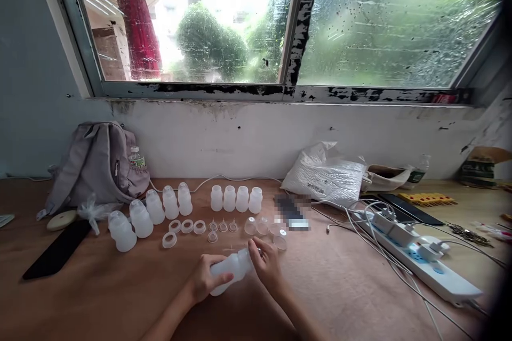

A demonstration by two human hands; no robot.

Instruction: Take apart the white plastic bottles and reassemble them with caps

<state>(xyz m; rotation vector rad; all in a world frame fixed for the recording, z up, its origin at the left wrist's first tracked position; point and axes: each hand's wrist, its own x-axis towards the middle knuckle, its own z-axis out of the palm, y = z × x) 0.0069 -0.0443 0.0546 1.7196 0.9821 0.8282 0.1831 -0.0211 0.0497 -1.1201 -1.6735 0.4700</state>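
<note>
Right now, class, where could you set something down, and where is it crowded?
Bare table shows between the right hand and the power strip, and between the black slab and left hand. It is crowded beyond the hands, with bottles, rings and caps, and along the power strip, with plugs.

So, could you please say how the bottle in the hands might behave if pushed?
The bottle would probably shift easily, its translucent body suggesting light plastic. Laid sideways, it could roll, being round. Its smooth-looking surface may also be slightly slippery.

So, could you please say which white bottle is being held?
The bottle in the left hand, right hand at its top; nine other white bottles stand behind.
</note>
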